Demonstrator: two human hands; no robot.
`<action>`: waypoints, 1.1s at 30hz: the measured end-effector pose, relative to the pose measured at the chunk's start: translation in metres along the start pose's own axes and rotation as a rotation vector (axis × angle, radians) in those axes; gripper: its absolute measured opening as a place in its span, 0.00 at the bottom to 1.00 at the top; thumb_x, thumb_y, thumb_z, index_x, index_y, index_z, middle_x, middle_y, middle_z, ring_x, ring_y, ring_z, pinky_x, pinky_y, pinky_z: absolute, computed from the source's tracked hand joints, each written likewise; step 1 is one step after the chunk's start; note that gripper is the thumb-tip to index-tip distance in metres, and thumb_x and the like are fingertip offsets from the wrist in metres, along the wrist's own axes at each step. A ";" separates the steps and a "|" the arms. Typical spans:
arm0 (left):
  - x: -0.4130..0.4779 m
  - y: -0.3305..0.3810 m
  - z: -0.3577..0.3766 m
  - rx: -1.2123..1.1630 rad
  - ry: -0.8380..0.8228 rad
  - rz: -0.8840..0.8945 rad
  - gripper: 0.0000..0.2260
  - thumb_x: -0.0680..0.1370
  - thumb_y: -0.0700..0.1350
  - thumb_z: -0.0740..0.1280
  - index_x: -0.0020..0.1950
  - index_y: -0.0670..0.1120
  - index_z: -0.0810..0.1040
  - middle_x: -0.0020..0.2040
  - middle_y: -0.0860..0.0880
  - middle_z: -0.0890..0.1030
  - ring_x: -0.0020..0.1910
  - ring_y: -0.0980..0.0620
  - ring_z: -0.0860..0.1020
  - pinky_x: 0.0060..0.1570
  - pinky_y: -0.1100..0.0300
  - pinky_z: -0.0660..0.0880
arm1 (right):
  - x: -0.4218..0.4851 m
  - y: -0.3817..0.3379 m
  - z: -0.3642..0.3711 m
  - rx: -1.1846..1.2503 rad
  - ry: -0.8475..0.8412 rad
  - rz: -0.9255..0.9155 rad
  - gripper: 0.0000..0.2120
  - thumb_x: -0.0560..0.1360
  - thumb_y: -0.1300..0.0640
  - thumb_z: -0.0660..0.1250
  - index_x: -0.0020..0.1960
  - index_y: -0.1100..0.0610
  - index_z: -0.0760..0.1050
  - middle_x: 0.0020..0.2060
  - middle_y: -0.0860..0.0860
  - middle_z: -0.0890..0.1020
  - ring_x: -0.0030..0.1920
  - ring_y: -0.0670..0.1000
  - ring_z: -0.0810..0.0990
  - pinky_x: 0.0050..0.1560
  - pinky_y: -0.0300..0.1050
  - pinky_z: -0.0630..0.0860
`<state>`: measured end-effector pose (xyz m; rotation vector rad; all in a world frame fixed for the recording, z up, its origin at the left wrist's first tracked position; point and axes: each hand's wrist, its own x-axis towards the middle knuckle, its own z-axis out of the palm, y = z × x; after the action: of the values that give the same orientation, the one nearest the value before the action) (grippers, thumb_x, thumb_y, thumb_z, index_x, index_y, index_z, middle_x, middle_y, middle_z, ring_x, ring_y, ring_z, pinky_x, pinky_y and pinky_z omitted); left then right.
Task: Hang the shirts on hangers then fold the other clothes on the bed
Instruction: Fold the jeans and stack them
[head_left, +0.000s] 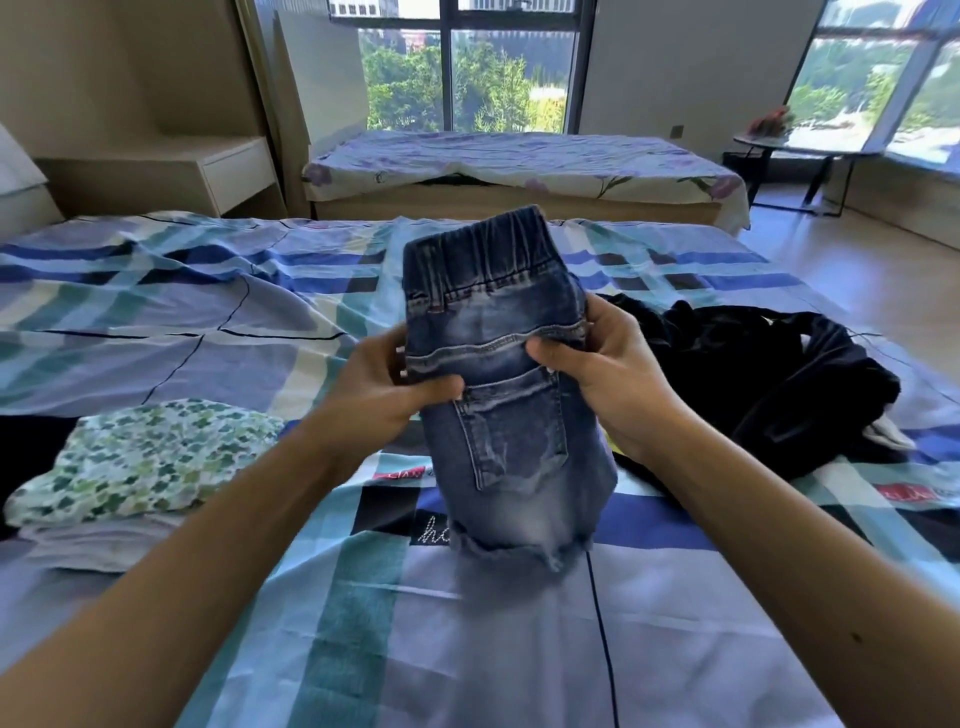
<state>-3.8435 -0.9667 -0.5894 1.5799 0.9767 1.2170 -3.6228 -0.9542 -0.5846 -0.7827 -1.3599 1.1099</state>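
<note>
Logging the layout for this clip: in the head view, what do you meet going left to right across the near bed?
Folded green-patterned garment → left hand → denim shorts → right hand → black clothes pile.

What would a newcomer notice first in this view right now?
The denim shorts stand out first, held up at centre over the checked bed, with the left hand and the right hand gripping either side. On the bed to the right lies a crumpled heap of dark clothes. To the left, a folded green-patterned garment sits on a small stack.
</note>
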 end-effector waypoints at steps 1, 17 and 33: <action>0.003 0.004 0.000 0.024 0.056 0.065 0.20 0.70 0.33 0.75 0.60 0.45 0.81 0.56 0.47 0.85 0.56 0.49 0.82 0.59 0.53 0.78 | 0.002 -0.001 0.002 0.014 0.027 -0.038 0.13 0.71 0.69 0.72 0.52 0.56 0.80 0.47 0.52 0.86 0.49 0.53 0.84 0.56 0.54 0.79; -0.072 -0.098 -0.001 0.841 -0.659 0.144 0.12 0.70 0.37 0.68 0.45 0.51 0.70 0.48 0.54 0.74 0.47 0.55 0.73 0.48 0.56 0.73 | -0.091 0.100 -0.028 -0.958 -0.842 0.040 0.16 0.69 0.64 0.66 0.47 0.45 0.68 0.56 0.48 0.77 0.56 0.53 0.76 0.59 0.56 0.73; -0.064 -0.109 0.009 0.311 0.046 -0.571 0.08 0.81 0.50 0.68 0.53 0.45 0.79 0.46 0.48 0.85 0.48 0.47 0.82 0.50 0.52 0.78 | -0.075 0.118 -0.005 -0.740 -0.034 0.525 0.11 0.78 0.46 0.69 0.47 0.55 0.76 0.43 0.52 0.83 0.47 0.54 0.81 0.51 0.52 0.78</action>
<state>-3.8548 -0.9962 -0.7125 1.3581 1.5733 0.7275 -3.6270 -0.9845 -0.7214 -1.7397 -1.6612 0.9961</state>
